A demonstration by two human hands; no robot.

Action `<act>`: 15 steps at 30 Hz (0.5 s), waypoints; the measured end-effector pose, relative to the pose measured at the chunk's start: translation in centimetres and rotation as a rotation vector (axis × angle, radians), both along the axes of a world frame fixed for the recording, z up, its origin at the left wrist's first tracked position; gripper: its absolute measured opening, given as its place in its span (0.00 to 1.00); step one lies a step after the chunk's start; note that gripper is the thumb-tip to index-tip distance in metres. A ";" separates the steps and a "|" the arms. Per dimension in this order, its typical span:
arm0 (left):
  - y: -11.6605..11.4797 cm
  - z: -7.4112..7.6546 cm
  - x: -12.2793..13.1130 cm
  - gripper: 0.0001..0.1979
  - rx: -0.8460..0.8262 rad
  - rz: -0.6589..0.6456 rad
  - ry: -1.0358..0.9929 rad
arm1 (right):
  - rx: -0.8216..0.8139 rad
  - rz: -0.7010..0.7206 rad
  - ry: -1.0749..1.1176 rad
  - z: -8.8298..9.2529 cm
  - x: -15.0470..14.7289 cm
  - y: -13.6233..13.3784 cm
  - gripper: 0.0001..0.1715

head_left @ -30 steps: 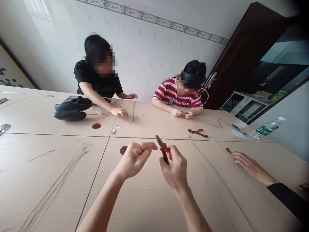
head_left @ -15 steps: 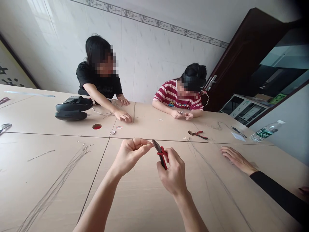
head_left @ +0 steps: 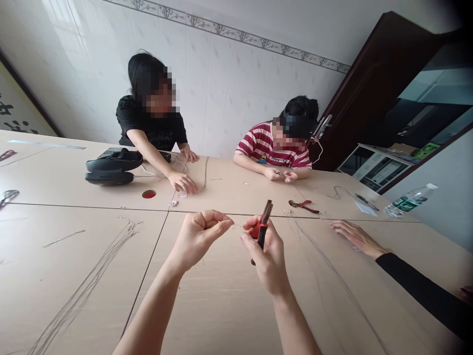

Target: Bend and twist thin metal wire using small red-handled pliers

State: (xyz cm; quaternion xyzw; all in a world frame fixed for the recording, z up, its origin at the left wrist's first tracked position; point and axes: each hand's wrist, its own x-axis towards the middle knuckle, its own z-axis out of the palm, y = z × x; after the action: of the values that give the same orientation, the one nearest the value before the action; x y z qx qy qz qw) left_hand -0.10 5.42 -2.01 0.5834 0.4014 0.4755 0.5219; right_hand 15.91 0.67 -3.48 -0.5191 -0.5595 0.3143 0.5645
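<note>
My left hand [head_left: 201, 236] pinches a thin cord [head_left: 237, 225] between thumb and forefinger; a small loop of it shows past the fingertips. My right hand [head_left: 266, 251] holds red-and-black pliers [head_left: 263, 231], their jaws pointing up and away from the cord. The thumb and forefinger of that hand are close to the cord's right end; whether they touch it I cannot tell. Both hands are above the table [head_left: 207, 305], near the seam across it. Left of them lies a bundle of long thin cords [head_left: 98, 266] with small metal ends.
Another pair of pliers [head_left: 305, 206] lies beyond my right hand. A co-worker's hand [head_left: 356, 236] rests at the right. Two people sit opposite, hands on the table. A black case [head_left: 113, 166], a small label [head_left: 183, 195] and a water bottle [head_left: 410, 199] stand or lie around.
The pliers have swung upright in my right hand, their jaws away from my left fingertips. My right fingers have come near the cord. The co-worker's hand at right shifted slightly left.
</note>
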 end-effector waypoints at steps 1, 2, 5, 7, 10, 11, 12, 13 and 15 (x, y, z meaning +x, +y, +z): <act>0.0 0.0 0.0 0.12 0.000 -0.007 -0.007 | 0.000 0.004 0.023 0.1 -0.2 0.2 0.09; 0.0 0.1 0.0 0.12 0.000 -0.015 -0.016 | 0.004 0.010 0.042 0.2 -0.4 0.4 0.09; 0.1 0.2 0.1 0.12 0.008 -0.023 -0.035 | 0.029 0.039 0.105 0.3 -0.9 0.9 0.10; 0.1 0.1 0.1 0.13 0.019 -0.021 -0.035 | 0.041 0.053 0.143 0.2 -1.1 1.1 0.11; 0.2 -0.1 0.1 0.13 0.032 -0.020 -0.023 | 0.040 0.063 0.160 0.2 -1.2 1.1 0.10; 0.2 -0.2 0.1 0.13 0.037 -0.018 -0.017 | 0.038 0.062 0.161 0.2 -1.2 1.1 0.10; 0.2 -0.2 0.1 0.13 0.042 -0.016 -0.010 | 0.038 0.058 0.162 0.1 -1.2 1.1 0.10; 0.2 -0.3 0.1 0.13 0.045 -0.015 -0.004 | 0.040 0.054 0.163 0.1 -1.1 1.1 0.09; 0.2 -0.2 0.1 0.13 0.050 -0.017 0.008 | 0.046 0.048 0.170 0.1 -1.1 1.1 0.09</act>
State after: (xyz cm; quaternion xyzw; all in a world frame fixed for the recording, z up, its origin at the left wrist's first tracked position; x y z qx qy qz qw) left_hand 0.03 5.60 -2.25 0.6017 0.3863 0.4787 0.5096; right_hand 14.86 1.79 -3.38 -0.4639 -0.5289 0.3579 0.6140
